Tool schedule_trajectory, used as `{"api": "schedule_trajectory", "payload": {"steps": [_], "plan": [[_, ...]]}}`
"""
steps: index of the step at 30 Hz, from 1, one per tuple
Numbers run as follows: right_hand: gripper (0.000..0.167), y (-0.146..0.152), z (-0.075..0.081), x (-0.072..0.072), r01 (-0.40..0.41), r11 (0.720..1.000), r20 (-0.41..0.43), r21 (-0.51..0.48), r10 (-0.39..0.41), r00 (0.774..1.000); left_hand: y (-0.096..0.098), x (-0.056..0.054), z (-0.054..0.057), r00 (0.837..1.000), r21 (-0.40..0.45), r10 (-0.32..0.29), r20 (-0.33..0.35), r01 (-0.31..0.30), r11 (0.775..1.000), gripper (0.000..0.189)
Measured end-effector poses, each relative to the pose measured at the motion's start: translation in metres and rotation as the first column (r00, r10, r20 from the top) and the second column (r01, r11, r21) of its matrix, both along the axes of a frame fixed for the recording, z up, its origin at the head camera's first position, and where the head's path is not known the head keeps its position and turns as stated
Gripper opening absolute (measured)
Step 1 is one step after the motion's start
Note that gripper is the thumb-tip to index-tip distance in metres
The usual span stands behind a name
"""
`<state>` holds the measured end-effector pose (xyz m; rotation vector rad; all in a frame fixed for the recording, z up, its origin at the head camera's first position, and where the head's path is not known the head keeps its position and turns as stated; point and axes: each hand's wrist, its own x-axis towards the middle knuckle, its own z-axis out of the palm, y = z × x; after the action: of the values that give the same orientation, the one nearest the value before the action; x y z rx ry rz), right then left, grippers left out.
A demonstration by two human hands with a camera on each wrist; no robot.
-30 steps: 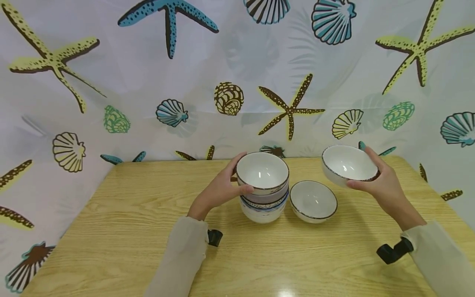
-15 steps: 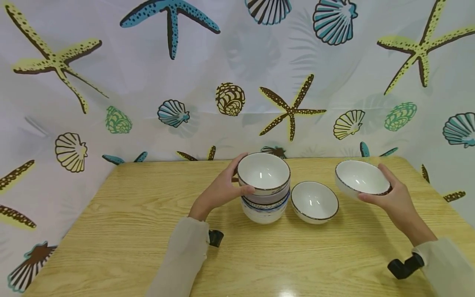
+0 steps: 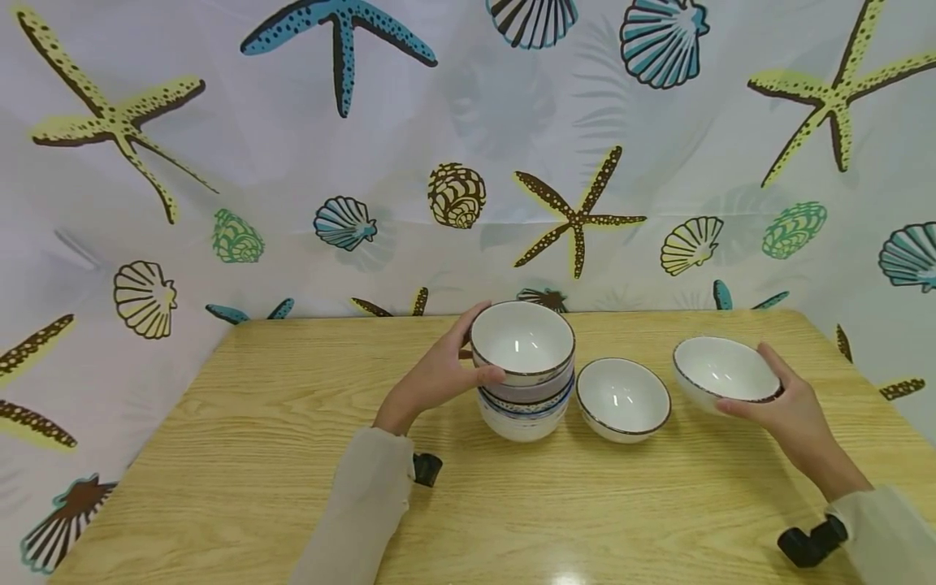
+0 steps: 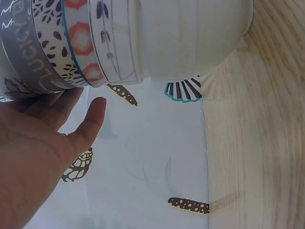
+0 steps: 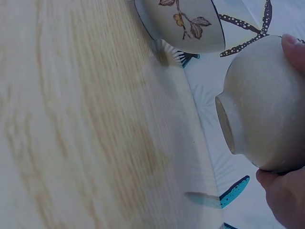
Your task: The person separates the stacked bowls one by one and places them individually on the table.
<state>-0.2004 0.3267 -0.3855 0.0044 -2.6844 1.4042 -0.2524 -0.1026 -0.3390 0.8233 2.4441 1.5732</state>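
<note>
- plainly, nearest is the right hand (image 3: 793,414), its thumb and fingers bent round one side of the held bowl (image 3: 720,370), which hangs slightly tilted above the wooden table (image 3: 468,520); with a hold on one side only, the smooth rim might slip and the bowl drop.
- the left hand (image 3: 446,370) is curled part-way round the upper bowls of the stack (image 3: 522,406), thumb in front, fingers behind; a sideways pull there could topple the tall, narrow pile.
- the lone bowl (image 3: 623,396) stands upright just beside the stack, between it and the held bowl; a low swing of the right hand might knock and chip it.
- inside the lone bowl, the stack's top bowl and the held bowl, only white glaze and glints show; the stack's lower insides are hidden by the bowls above.
- farthest, a sea-patterned cloth (image 3: 409,268) hangs behind the table.
</note>
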Motion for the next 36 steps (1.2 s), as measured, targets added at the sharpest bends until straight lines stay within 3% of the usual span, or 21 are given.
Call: {"api": "schedule_trajectory", "payload": {"steps": [11,28,36], "plan": [[0.106,0.001,-0.01,-0.001,0.007,1.0,0.094,0.004,-0.007,0.996,-0.002,0.0,0.0,1.0,-0.006,0.013,0.006,-0.013,1.0,0.123],[0.106,0.003,-0.019,0.004,-0.01,0.998,0.087,0.058,0.005,0.996,-0.004,0.003,0.0,1.0,-0.006,0.0,0.01,0.0,1.0,0.122],[0.111,0.008,-0.02,0.01,-0.06,0.997,0.123,0.057,0.052,0.991,-0.002,0.002,0.001,1.0,-0.016,-0.005,0.015,0.005,1.0,0.123]]}}
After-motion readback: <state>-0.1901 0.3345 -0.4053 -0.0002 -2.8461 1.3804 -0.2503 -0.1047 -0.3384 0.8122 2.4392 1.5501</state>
